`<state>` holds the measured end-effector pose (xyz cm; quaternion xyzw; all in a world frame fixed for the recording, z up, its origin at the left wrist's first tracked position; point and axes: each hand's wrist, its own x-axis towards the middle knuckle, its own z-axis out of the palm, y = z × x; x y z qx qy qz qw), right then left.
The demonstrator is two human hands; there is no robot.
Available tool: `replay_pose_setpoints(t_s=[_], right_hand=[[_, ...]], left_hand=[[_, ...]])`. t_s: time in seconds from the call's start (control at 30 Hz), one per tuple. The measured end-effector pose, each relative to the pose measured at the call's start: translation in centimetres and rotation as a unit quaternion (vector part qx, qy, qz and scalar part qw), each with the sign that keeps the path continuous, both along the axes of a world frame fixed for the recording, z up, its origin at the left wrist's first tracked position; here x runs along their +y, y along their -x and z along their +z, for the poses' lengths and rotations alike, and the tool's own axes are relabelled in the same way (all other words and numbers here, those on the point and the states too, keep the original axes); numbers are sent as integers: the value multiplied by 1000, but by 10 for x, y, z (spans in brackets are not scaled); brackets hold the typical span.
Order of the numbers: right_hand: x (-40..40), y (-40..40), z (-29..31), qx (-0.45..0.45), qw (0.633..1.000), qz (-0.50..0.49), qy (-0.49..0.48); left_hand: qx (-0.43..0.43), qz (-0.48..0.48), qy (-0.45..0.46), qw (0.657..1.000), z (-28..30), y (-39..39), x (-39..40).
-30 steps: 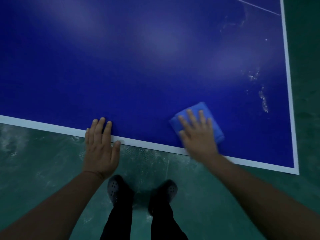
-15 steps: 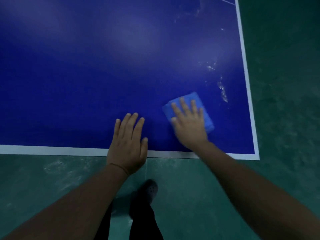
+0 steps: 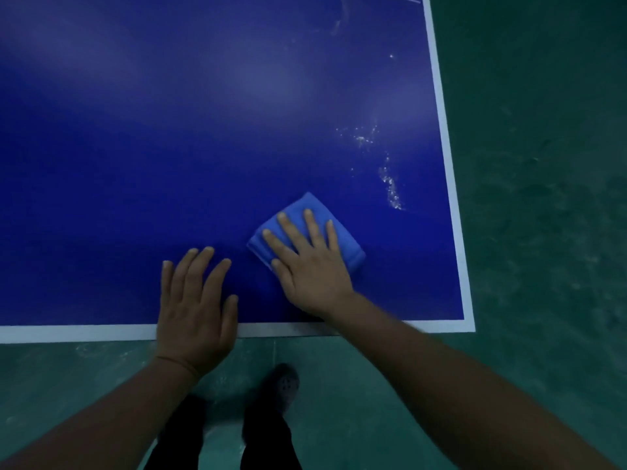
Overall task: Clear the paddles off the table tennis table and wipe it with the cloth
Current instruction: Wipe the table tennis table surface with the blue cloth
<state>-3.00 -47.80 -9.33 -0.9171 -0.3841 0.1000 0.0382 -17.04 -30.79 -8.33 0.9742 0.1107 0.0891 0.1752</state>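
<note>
The right hand [image 3: 314,271] lies flat on a folded blue cloth [image 3: 349,249], its fingers [image 3: 312,222] straight and spread, pressing the cloth down onto the table tennis table [image 3: 203,130] rather than curling round it; the cloth shows past the fingertips and along the hand's right side, a thick pad several layers deep; it sits on the dark blue playing surface near the table's near right corner, a little in from both white edge lines; the left hand [image 3: 195,305] rests palm-down just to the left of the cloth, apart from it, with fingers straight and slightly fanned and nothing in its hold; its fingers lie on the blue surface while the heel of the palm covers the white end line [image 3: 78,332] along the near edge; a thin band circles the left wrist; to the right of the cloth, and farther up the table, a trail of pale specks and smears [image 3: 390,184] runs along near the white side line [image 3: 444,147]; soft pale reflections spread across the far part of the surface; no paddle shows anywhere on the visible part of the table; below the table edge, dark trouser legs [image 3: 268,442] and a dark perforated clog [image 3: 288,385] stand on a green floor [image 3: 543,198], which has pale scuffs near the table's near edge.
</note>
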Motion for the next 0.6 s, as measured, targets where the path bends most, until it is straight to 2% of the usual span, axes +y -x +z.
replay_pose_setpoints(t_s=[0.07,0.13,0.2,0.27,0.33,0.4,0.47,0.5,0.53,0.6], right_hand=[[-12,-50,0,-31,999,-11,20],[-47,-111,1,-44,989,-132,58],[-97,-165,3,-26,960,-269,69],[-129,-182,9,10,936,-350,47],[-123,-161,7,-7,926,-376,28],[-98,-108,5,-39,953,-300,26],[-85,-50,1,-26,993,-113,13],[-88,-37,1,-16,999,-40,14],[-97,-44,0,-7,1000,-2,19],[-115,-92,-1,-24,998,-46,29]], left_hand=[[9,-4,23,1000,1,-13,-30],[57,3,23,998,-1,-23,-53],[91,8,-5,996,-6,-27,-60],[103,-1,-34,994,-11,-26,-60],[109,-6,-43,993,-12,-27,-58],[118,-6,-49,992,-12,-29,-60],[119,-4,-54,991,-11,-29,-60],[116,-3,-54,992,-11,-29,-60],[114,-4,-53,992,-11,-29,-60],[114,-2,-52,992,-10,-29,-60]])
